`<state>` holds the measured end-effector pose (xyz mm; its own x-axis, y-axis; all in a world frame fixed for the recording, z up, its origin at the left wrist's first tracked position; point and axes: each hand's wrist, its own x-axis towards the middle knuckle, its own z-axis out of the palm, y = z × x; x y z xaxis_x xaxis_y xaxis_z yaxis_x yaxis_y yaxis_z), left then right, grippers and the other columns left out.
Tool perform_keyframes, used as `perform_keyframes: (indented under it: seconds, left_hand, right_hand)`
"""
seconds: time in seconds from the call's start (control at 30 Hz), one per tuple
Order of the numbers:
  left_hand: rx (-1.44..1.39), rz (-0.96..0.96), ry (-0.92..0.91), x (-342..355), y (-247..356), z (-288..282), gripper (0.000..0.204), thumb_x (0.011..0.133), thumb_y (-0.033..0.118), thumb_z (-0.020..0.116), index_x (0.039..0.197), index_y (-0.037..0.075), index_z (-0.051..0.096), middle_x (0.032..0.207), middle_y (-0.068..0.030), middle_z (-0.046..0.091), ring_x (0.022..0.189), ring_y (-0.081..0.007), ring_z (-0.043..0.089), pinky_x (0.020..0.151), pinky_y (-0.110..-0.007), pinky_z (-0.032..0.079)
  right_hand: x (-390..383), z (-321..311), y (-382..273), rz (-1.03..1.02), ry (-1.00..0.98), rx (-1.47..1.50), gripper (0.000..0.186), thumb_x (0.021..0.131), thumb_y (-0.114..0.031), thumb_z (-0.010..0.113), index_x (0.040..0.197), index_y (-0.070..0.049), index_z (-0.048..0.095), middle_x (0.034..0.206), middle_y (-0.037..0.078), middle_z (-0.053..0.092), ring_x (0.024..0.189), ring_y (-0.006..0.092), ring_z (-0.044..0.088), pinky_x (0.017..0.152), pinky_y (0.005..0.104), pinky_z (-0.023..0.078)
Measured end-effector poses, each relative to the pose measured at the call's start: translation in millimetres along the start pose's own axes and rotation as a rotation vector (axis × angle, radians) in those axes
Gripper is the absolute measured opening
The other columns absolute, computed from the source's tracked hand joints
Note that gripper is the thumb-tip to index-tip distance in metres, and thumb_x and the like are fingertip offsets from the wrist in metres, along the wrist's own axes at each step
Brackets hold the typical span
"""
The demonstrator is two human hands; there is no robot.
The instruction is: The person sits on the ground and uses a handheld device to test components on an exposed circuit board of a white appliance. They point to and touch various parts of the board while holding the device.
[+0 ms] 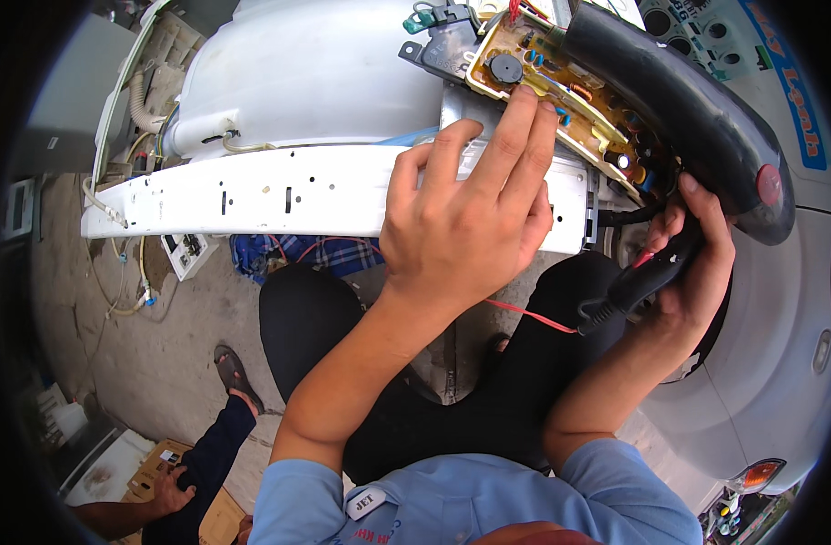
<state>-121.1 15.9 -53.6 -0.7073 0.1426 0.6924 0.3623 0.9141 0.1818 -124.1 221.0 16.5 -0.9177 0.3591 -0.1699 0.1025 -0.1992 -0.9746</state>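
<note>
Head view: on the right, the right hand [709, 238] is wrapped around a black handle [647, 280]. Just left of it, the left hand [470, 213] spreads its fingers over a white panel [252, 191]; the circuit board [572, 77] lies just beyond, its near edge at two fingertips, beside a curved black casing [688, 95].

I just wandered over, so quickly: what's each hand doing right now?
Left hand: open, spread, reaching onto the circuit board.
Right hand: closed, holding a black handle.
</note>
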Motion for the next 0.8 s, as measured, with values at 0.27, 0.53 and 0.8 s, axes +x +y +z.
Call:
perform_keyframes:
  seconds: [0.27, 0.53, 0.8]
  left_hand:
    - [0.022, 0.044, 0.075, 0, -6, 5, 0.057, 0.078, 0.026, 0.072, 0.134, 0.015, 0.068, 0.137, 0.0038, 0.063, 0.096, -0.0187, 0.063, 0.077, -0.034, 0.051]
    - [-0.044, -0.024, -0.067, 5, 2, -9, 0.057, 0.081, 0.024, 0.072, 0.137, 0.014, 0.066, 0.139, -0.0006, 0.060, 0.100, -0.0215, 0.061, 0.082, -0.036, 0.049]
    - [-0.038, -0.042, -0.112, 6, 4, -9, 0.057, 0.083, 0.023, 0.072, 0.138, 0.014, 0.063, 0.136, -0.0023, 0.056, 0.105, -0.0239, 0.059, 0.083, -0.038, 0.048]
  right_hand:
    - [-2, 2, -2, 0.026, -0.051, 0.058, 0.015, 0.091, -0.009, 0.071, 0.097, -0.003, 0.059, 0.060, 0.003, 0.054, 0.044, 0.0123, 0.052, 0.041, 0.0225, 0.045]
    - [2, 3, -5, 0.026, -0.033, 0.026, 0.030, 0.089, -0.009, 0.073, 0.113, -0.002, 0.056, 0.059, 0.005, 0.054, 0.040, 0.0148, 0.052, 0.039, 0.0239, 0.046]
    - [2, -2, -4, 0.038, -0.055, -0.007, 0.025, 0.087, -0.012, 0.072, 0.104, 0.003, 0.062, 0.061, 0.006, 0.057, 0.043, 0.0153, 0.054, 0.043, 0.0257, 0.047]
